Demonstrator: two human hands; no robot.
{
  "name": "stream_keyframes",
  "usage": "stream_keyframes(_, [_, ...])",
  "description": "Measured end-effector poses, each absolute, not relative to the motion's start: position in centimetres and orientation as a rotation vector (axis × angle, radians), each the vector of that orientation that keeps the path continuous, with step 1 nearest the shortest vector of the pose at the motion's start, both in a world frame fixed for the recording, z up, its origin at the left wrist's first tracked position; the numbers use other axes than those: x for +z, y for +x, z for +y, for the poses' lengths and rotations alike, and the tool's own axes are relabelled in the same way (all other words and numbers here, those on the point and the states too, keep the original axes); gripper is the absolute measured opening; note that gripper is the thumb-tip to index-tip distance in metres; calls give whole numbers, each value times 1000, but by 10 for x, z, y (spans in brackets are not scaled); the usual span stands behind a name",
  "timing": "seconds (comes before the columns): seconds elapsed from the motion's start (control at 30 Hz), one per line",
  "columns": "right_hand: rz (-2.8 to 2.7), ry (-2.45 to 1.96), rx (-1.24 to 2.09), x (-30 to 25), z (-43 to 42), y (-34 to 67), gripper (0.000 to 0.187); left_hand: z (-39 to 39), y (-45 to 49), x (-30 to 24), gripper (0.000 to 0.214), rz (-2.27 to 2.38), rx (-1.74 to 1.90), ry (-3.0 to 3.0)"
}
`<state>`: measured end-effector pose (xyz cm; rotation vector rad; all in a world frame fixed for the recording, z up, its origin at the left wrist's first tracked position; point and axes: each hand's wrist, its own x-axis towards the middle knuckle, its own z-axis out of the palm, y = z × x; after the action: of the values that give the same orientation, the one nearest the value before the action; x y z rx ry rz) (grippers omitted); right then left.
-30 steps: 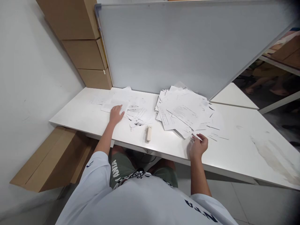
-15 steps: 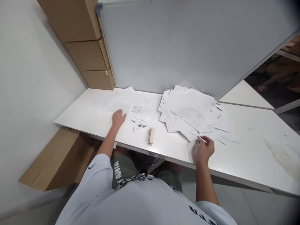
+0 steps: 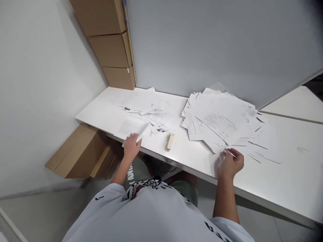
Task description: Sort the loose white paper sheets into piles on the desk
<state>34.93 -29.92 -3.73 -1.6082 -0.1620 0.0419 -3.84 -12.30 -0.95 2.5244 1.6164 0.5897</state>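
My left hand is at the table's near edge, with its fingers on the lower edge of a white printed sheet. That sheet partly lies over a loose, messy layer of papers. My right hand is curled at the near corner of a large fanned pile of printed papers. Its fingertips touch the paper there, but I cannot tell whether they pinch a sheet. A beige stapler lies on the white table between my hands, nearer the left one.
Stacked cardboard boxes stand in the back left corner, and a flat cardboard box sits below the table's left end. A grey-white board stands along the back edge. A white wall runs along the left.
My left hand has drawn the white sheet toward the table's near edge. My right hand has shifted only slightly. The whole view has swung, so everything sits further right.
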Motion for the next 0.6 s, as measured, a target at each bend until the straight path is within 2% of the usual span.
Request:
stream_keyframes(0.4, [-182,-1559,-25,-39,-304,346,20,-131,-42,1,50,1545,520,2610])
stream_keyframes(0.53, [-227,-1577,-113,-20,-303,306,17,-128,-42,8,49,1514,530,2612])
stream_keyframes(0.6, [-298,-1565,-49,-11,-302,264,17,-128,-42,10,49,1518,553,2594])
